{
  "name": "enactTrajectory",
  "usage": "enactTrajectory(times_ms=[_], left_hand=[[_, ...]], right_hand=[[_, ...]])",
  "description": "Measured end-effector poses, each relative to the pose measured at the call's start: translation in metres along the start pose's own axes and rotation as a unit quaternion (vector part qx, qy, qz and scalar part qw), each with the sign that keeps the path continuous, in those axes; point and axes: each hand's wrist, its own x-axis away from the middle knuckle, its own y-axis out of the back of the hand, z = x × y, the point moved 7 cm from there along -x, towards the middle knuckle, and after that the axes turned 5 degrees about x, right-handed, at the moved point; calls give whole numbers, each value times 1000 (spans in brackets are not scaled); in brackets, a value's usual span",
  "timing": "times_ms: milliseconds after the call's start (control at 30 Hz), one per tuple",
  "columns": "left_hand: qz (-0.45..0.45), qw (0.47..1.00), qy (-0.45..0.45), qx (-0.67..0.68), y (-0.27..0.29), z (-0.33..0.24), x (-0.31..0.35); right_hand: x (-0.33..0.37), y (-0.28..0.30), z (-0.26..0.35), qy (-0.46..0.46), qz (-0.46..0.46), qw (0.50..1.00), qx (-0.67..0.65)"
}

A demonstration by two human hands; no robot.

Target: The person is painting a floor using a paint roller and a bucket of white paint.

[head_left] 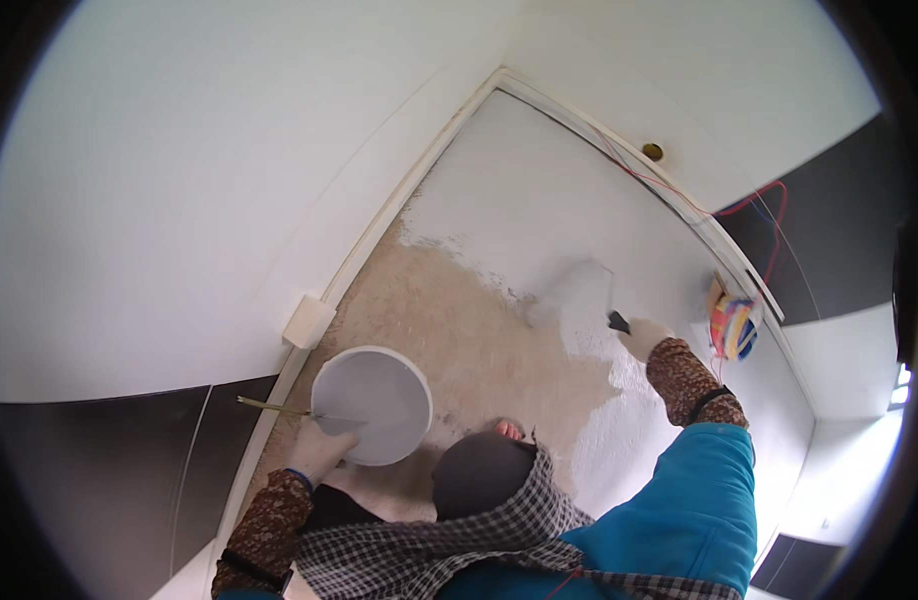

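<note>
In my gloved right hand is a paint roller, gripped by its black handle. Its head is smeared by motion over the floor, where grey-white coating meets bare brown floor. My gloved left hand is closed over the near-left rim of a white bucket, with its fingers on the inner side. Pale grey liquid fills part of the bucket. Beside that hand, a thin tool with a yellowish handle and a flat triangular blade lies across the rim.
Wet-looking coating covers the far floor and the right side. Bare floor lies between the bucket and roller. A red wire runs along the right wall to a colourful round container. A white box juts from the left skirting.
</note>
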Motion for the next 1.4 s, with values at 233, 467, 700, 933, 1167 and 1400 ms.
enactTrajectory(times_ms=[233, 467, 700, 933, 1167, 1400], left_hand=[[13, 997, -49, 52, 1, 26, -13], [26, 992, -101, 70, 4, 33, -16], [31, 993, -56, 95, -4, -2, 10], [-18, 994, 25, 100, -9, -29, 12], [-86, 982, 150, 78, -14, -29, 3], [-103, 967, 196, 129, -13, -24, -9]], right_hand=[[165, -36, -92, -175, 49, 981, 73], [259, -60, -106, -290, -1, 840, -458], [170, -40, -125, -187, -74, 979, -15], [28, -53, -161, -163, -35, 986, -12], [-185, 53, -146, -5, -197, 979, 49], [-350, 186, -48, 136, -241, 958, 71]])
